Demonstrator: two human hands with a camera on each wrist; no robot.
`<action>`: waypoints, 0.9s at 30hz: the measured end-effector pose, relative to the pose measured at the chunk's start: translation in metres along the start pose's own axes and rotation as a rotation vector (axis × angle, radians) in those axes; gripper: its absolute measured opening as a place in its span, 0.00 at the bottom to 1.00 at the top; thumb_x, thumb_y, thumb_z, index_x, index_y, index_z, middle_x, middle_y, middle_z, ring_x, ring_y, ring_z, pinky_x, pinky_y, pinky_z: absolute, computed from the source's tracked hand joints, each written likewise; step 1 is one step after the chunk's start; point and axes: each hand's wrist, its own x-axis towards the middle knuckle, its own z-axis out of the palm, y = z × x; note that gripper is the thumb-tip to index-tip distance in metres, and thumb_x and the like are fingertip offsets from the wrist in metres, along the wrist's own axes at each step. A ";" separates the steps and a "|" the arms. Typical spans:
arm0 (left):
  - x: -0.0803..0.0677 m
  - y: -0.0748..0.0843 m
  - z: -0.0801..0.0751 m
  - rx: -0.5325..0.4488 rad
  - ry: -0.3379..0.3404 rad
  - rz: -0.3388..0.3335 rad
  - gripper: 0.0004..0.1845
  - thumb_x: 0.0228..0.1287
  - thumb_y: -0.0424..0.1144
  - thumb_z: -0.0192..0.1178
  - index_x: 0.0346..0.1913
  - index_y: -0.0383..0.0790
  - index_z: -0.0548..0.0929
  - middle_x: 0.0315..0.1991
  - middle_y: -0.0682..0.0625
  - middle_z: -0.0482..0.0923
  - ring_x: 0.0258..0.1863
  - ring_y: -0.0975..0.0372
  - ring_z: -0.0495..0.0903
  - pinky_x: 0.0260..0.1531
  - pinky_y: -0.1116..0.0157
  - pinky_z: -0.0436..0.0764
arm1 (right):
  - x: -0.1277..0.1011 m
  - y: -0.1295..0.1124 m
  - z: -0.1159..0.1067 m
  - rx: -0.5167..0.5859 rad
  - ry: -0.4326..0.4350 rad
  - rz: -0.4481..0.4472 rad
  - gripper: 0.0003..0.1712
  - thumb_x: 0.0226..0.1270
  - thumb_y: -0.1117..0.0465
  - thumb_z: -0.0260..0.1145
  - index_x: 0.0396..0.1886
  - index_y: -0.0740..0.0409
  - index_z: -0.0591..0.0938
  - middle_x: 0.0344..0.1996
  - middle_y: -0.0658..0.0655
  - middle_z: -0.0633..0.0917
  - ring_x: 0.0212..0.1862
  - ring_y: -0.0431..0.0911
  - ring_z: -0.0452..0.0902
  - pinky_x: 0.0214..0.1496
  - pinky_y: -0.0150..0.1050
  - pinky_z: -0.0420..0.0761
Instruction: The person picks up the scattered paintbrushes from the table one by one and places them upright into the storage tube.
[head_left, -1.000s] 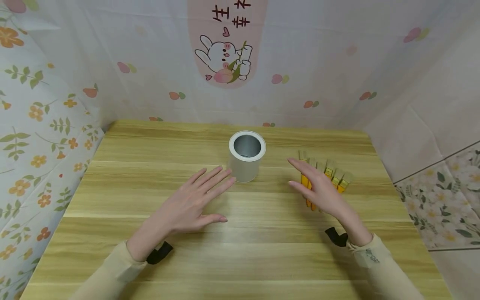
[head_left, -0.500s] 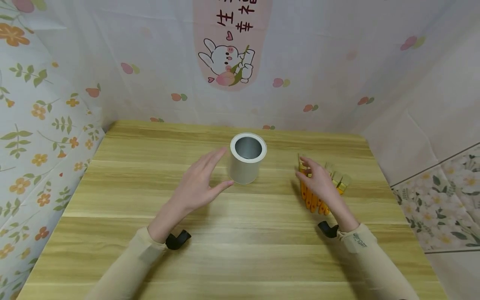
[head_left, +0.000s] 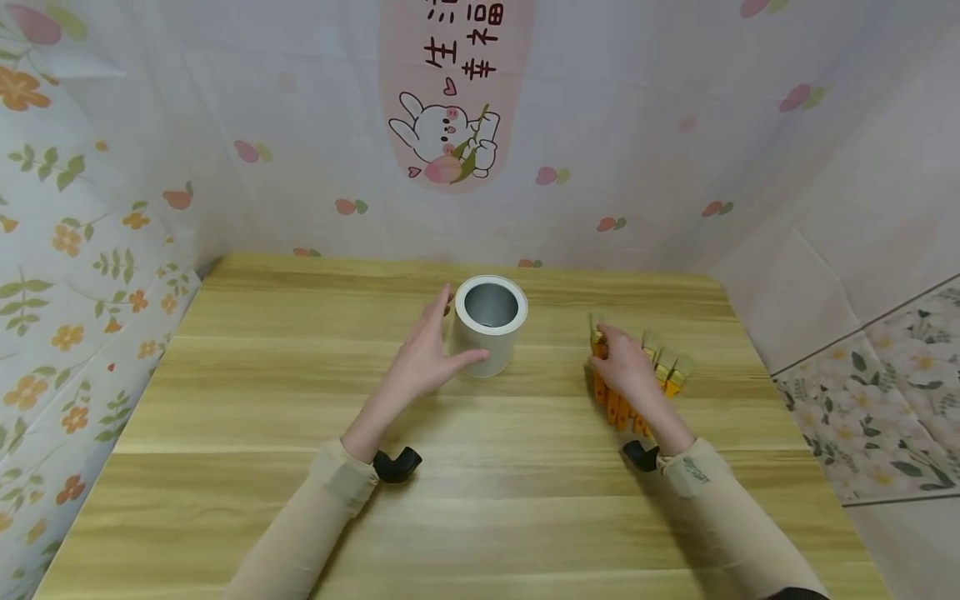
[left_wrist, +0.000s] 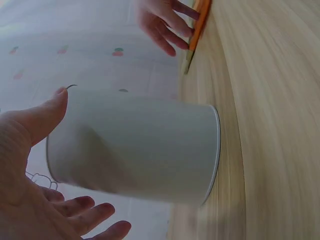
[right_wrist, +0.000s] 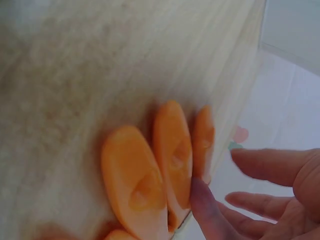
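Ideally, the left hand [head_left: 420, 358], spread partly round the can [head_left: 497, 343] at the table's [head_left: 247, 375] twelve o'clock, should steady it; the right hand [head_left: 630, 367], loose-fingered over brushes [head_left: 612, 407] at the can's three o'clock, should pinch one.

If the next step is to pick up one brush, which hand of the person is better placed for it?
Probably the right hand: it is right at the orange-handled brushes. The left hand is beside the can, which stands between it and the brushes.

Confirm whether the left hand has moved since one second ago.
Yes: the left hand moved rightward and forward, judged against the white can in the head view.
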 end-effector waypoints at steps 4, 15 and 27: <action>0.005 -0.001 0.008 -0.061 0.006 -0.002 0.66 0.54 0.55 0.79 0.85 0.49 0.43 0.83 0.45 0.53 0.82 0.48 0.56 0.76 0.38 0.63 | 0.003 -0.004 0.004 -0.060 0.035 -0.002 0.37 0.69 0.67 0.68 0.75 0.70 0.67 0.69 0.77 0.72 0.43 0.64 0.82 0.47 0.59 0.84; 0.010 -0.002 0.020 -0.182 0.074 -0.002 0.62 0.50 0.45 0.82 0.82 0.46 0.51 0.78 0.43 0.61 0.76 0.48 0.66 0.74 0.42 0.70 | 0.011 -0.008 0.007 -0.043 0.002 0.044 0.45 0.66 0.66 0.71 0.77 0.73 0.61 0.67 0.81 0.70 0.58 0.71 0.77 0.53 0.64 0.83; 0.011 -0.002 0.019 -0.178 0.073 0.005 0.58 0.46 0.49 0.84 0.78 0.51 0.60 0.71 0.49 0.70 0.73 0.53 0.70 0.70 0.43 0.73 | 0.008 -0.018 -0.024 0.368 -0.044 0.120 0.43 0.72 0.67 0.65 0.79 0.69 0.54 0.51 0.67 0.74 0.48 0.54 0.78 0.41 0.42 0.86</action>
